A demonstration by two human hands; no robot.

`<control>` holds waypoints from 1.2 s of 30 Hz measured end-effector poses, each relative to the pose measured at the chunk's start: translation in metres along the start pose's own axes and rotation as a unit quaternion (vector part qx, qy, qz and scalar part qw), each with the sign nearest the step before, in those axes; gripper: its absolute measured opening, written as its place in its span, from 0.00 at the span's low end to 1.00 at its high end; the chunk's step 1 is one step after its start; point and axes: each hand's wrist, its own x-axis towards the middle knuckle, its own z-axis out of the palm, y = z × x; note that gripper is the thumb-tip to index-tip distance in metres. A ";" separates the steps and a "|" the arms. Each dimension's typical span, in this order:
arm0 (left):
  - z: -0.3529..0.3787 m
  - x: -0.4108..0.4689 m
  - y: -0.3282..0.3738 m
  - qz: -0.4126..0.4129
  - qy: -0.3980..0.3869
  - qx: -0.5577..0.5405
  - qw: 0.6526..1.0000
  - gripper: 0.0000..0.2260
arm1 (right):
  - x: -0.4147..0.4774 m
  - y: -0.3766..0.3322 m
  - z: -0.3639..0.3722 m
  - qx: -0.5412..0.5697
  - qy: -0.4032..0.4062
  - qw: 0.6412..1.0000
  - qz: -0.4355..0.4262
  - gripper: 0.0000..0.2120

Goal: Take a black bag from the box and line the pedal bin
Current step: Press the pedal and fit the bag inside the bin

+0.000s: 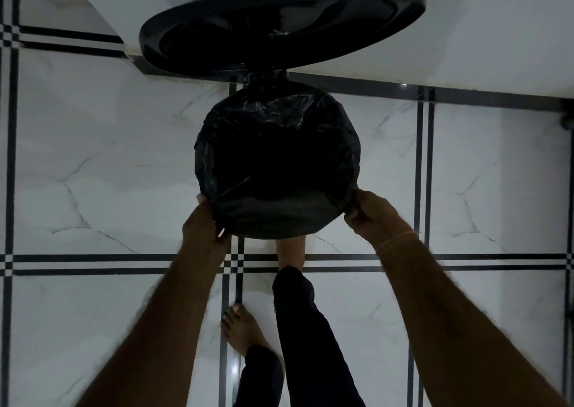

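I look straight down into a round pedal bin whose black lid (282, 24) stands raised against the wall. A black bag (276, 158) is spread inside the bin, its edge folded over the rim on all sides. My left hand (203, 223) grips the bag's edge at the near left of the rim. My right hand (372, 212) grips the bag's edge at the near right. One bare foot (290, 253) reaches under the bin's front, where the pedal is hidden. The bag box is not in sight.
The bin stands on a white marble-look tiled floor (93, 173) with dark stripe lines, close to a white wall (466, 34) behind it. My other bare foot (245, 332) rests on the floor nearer to me. A dark fitting (567, 118) sits at the wall's base on the right.
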 end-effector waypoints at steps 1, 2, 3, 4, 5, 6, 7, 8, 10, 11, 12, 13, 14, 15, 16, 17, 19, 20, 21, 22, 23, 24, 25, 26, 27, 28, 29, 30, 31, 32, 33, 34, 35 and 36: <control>0.002 0.000 0.003 0.004 0.020 0.019 1.000 0.11 | 0.001 0.001 0.000 0.011 0.006 1.000 -0.004 0.11; 0.004 0.002 0.006 0.008 0.036 0.032 0.999 0.10 | 0.003 0.002 0.000 0.020 0.007 1.000 -0.008 0.10; 0.006 0.004 0.008 0.014 0.047 0.042 0.998 0.09 | 0.004 0.002 -0.001 0.027 0.006 1.000 -0.012 0.09; 0.008 0.007 0.011 0.025 0.052 0.050 0.997 0.09 | 0.004 0.002 0.000 0.034 0.000 0.999 -0.019 0.08; 0.009 0.010 0.012 0.040 0.054 0.056 0.996 0.07 | 0.006 0.001 -0.001 0.042 -0.012 0.999 -0.027 0.07; 0.008 0.013 0.012 0.058 0.059 0.054 0.995 0.05 | 0.008 0.001 -0.003 0.045 -0.026 0.998 -0.037 0.05; 0.007 0.014 0.013 0.074 0.068 0.045 0.994 0.05 | 0.010 0.002 -0.005 0.048 -0.041 0.997 -0.045 0.05; 0.005 0.012 0.014 0.091 0.071 0.036 0.993 0.07 | 0.011 0.003 -0.006 0.053 -0.052 0.996 -0.052 0.07; 0.003 0.006 0.017 0.115 0.058 0.035 0.991 0.11 | 0.012 0.005 -0.008 0.070 -0.072 0.992 -0.072 0.11; 0.003 0.005 0.018 0.122 0.051 0.037 0.990 0.11 | 0.010 0.006 -0.008 0.082 -0.087 0.989 -0.083 0.12; 0.002 0.004 0.018 0.126 0.048 0.034 0.990 0.10 | 0.007 0.006 -0.008 0.091 -0.104 0.986 -0.093 0.13; 0.001 0.002 0.018 0.124 0.042 0.022 0.991 0.09 | 0.004 0.006 -0.008 0.091 -0.121 0.984 -0.099 0.17; 0.000 0.000 0.016 0.125 0.029 0.007 0.992 0.08 | 0.001 0.005 -0.008 0.079 -0.138 0.982 -0.104 0.22; -0.001 -0.002 0.012 0.129 0.013 -0.004 0.992 0.08 | 0.000 0.004 -0.008 0.057 -0.148 0.981 -0.111 0.26; -0.002 -0.002 0.008 0.132 -0.002 -0.006 0.991 0.08 | -0.001 0.003 -0.008 0.035 -0.153 0.980 -0.121 0.27; -0.003 -0.002 0.004 0.131 -0.015 -0.002 0.991 0.07 | -0.002 0.001 -0.007 0.022 -0.153 0.979 -0.130 0.26; -0.006 0.002 0.002 0.104 -0.037 -0.010 0.994 0.06 | -0.003 -0.004 -0.004 0.019 -0.124 0.982 -0.143 0.20; -0.007 0.005 0.003 0.085 -0.045 -0.022 0.995 0.10 | -0.004 -0.007 -0.002 0.024 -0.102 0.983 -0.148 0.17; -0.008 0.007 0.004 0.070 -0.050 -0.035 0.996 0.12 | -0.005 -0.009 0.001 0.031 -0.085 0.985 -0.150 0.14; -0.010 0.009 0.005 0.069 -0.048 -0.035 0.996 0.10 | -0.005 -0.011 0.002 0.041 -0.075 0.985 -0.150 0.12; -0.011 0.009 0.006 0.079 -0.039 -0.025 0.996 0.07 | -0.004 -0.012 0.003 0.051 -0.069 0.985 -0.148 0.10; -0.011 0.008 0.007 0.096 -0.024 -0.006 0.995 0.07 | -0.005 -0.013 0.004 0.063 -0.069 0.985 -0.143 0.09; -0.010 0.006 0.007 0.116 -0.011 0.016 0.993 0.10 | -0.004 -0.015 0.004 0.072 -0.073 0.985 -0.136 0.09; -0.010 0.005 0.007 0.136 0.000 0.036 0.990 0.12 | -0.003 -0.016 0.004 0.078 -0.076 0.986 -0.128 0.08; -0.009 0.004 0.007 0.153 0.003 0.054 0.987 0.13 | -0.002 -0.017 0.004 0.076 -0.076 0.986 -0.126 0.09; -0.010 0.003 0.007 0.169 0.001 0.070 0.983 0.13 | 0.001 -0.017 0.004 0.069 -0.075 0.986 -0.132 0.10; -0.010 0.003 0.007 0.185 -0.003 0.082 0.979 0.14 | 0.003 -0.017 0.004 0.056 -0.069 0.986 -0.143 0.13; -0.010 0.001 0.007 0.199 -0.008 0.090 0.976 0.14 | 0.004 -0.017 0.004 0.038 -0.065 0.985 -0.158 0.14; -0.010 -0.001 0.006 0.212 -0.009 0.096 0.973 0.13 | 0.004 -0.016 0.003 0.016 -0.058 0.982 -0.176 0.12; -0.009 -0.004 0.005 0.223 -0.008 0.096 0.970 0.12 | 0.002 -0.016 0.003 -0.005 -0.057 0.979 -0.196 0.10; -0.007 -0.006 0.003 0.231 -0.008 0.092 0.968 0.11 | -0.002 -0.015 0.002 -0.022 -0.065 0.974 -0.214 0.09; -0.006 -0.008 0.001 0.231 -0.013 0.084 0.969 0.09 | -0.006 -0.015 0.002 -0.036 -0.081 0.970 -0.225 0.11; -0.005 -0.009 -0.001 0.226 -0.021 0.078 0.971 0.08 | -0.009 -0.014 0.002 -0.046 -0.100 0.967 -0.230 0.13; -0.005 -0.010 -0.003 0.217 -0.034 0.073 0.973 0.09 | -0.011 -0.012 0.002 -0.055 -0.115 0.965 -0.229 0.16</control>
